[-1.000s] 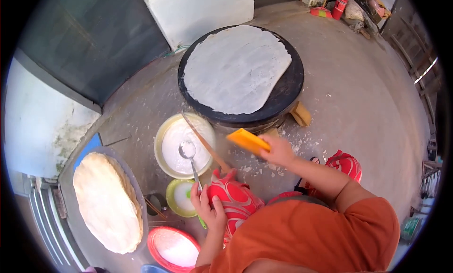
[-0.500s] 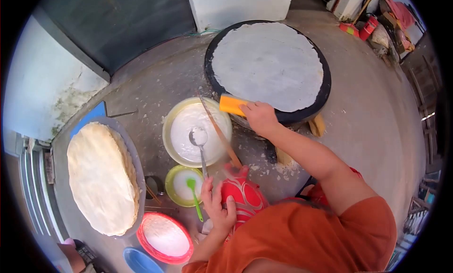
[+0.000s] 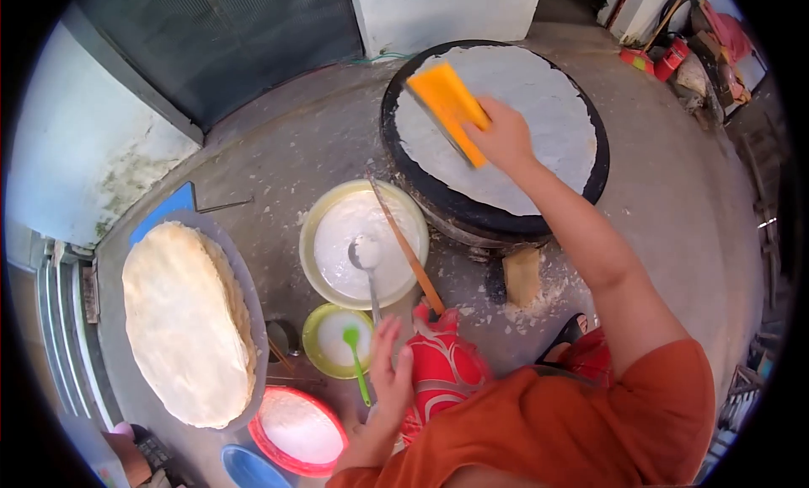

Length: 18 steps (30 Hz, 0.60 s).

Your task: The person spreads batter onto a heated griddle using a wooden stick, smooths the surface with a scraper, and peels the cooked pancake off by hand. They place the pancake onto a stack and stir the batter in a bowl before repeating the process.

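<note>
My right hand point(image 3: 508, 141) grips an orange scraper point(image 3: 445, 107) with a broad flat blade, held over the left part of a thin pale batter sheet point(image 3: 539, 126). The sheet covers most of a round black griddle point(image 3: 393, 142). Beside my knee, my left hand point(image 3: 389, 383) has its fingers stretched out, fingertips near the handle end of a metal ladle point(image 3: 374, 294). That ladle's head rests in white batter inside a large cream bowl point(image 3: 307, 256), and a wooden stick point(image 3: 408, 254) lies across the bowl's right side.
A green bowl point(image 3: 318, 366) of white liquid holds a green brush-like tool point(image 3: 357, 366). To the left is a tall stack of pale flat sheets point(image 3: 185, 319) on a round board. A red basin point(image 3: 324, 467) of white powder and a blue basin point(image 3: 249, 467) sit below.
My right hand has carried the scraper from the griddle's near-left edge up and over the sheet, turning it. The left hand's fingers have straightened beside the ladle handle. The view has shifted slightly.
</note>
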Each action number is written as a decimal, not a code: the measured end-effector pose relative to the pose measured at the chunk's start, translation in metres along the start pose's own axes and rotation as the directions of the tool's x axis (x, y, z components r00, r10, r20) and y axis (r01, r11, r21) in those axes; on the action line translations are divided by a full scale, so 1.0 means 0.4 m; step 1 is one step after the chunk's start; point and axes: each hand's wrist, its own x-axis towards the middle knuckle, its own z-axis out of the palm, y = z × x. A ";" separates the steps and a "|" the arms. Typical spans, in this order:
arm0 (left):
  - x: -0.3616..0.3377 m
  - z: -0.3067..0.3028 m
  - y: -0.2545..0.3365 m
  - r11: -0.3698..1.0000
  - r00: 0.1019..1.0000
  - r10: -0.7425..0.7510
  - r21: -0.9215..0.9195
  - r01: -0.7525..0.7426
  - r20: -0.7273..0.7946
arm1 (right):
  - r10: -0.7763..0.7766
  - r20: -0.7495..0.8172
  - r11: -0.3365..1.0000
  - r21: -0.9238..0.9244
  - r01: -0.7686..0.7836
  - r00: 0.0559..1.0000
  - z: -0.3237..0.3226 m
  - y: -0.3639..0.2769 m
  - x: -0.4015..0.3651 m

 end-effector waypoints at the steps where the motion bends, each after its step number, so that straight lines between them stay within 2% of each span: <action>1: 0.042 -0.003 -0.016 0.987 0.998 0.062 0.150 -0.062 0.006 | -0.044 0.007 0.999 0.021 0.044 0.999 -0.040 0.018 -0.066; 2: 0.087 -0.002 -0.031 0.946 0.992 0.124 0.297 -0.126 0.025 | -0.129 0.038 0.991 -0.014 0.130 0.991 -0.074 0.047 -0.134; 4: 0.191 0.026 -0.052 0.780 0.931 0.353 0.523 -0.344 0.086 | -0.279 0.113 0.955 -0.067 0.288 0.953 -0.146 0.087 -0.258; 5: 0.247 0.048 -0.067 0.707 0.891 0.430 0.559 -0.433 0.146 | -0.342 0.158 0.930 -0.083 0.358 0.926 -0.182 0.098 -0.309; 6: 0.299 0.074 -0.077 0.624 0.841 0.499 0.587 -0.516 0.208 | -0.331 0.151 0.934 -0.089 0.346 0.932 -0.205 0.118 -0.352; 8: 0.381 0.151 -0.068 0.605 0.817 0.485 0.555 -0.571 0.312 | -0.388 0.254 0.883 -0.172 0.436 0.886 -0.237 0.157 -0.415; 10: 0.443 0.230 -0.076 0.469 0.733 0.511 0.569 -0.675 0.449 | -0.396 0.263 0.868 -0.206 0.452 0.880 -0.255 0.185 -0.449; 11: 0.463 0.267 -0.083 0.467 0.727 0.512 0.562 -0.683 0.458 | -0.415 0.278 0.846 -0.232 0.479 0.867 -0.259 0.198 -0.457; 13: 0.500 0.332 -0.100 0.283 0.650 0.499 0.601 -0.748 0.573 | -0.424 0.267 0.840 -0.242 0.486 0.866 -0.254 0.219 -0.460; 14: 0.520 0.354 -0.120 0.282 0.645 0.499 0.596 -0.752 0.579 | -0.439 0.264 0.831 -0.244 0.500 0.859 -0.248 0.227 -0.460; 16: 0.553 0.389 -0.134 0.168 0.579 0.499 0.584 -0.794 0.645 | -0.443 0.236 0.828 -0.261 0.496 0.865 -0.231 0.240 -0.440; 18: 0.585 0.403 -0.128 0.159 0.594 0.479 0.602 -0.783 0.646 | -0.449 0.208 0.827 -0.273 0.492 0.869 -0.206 0.235 -0.424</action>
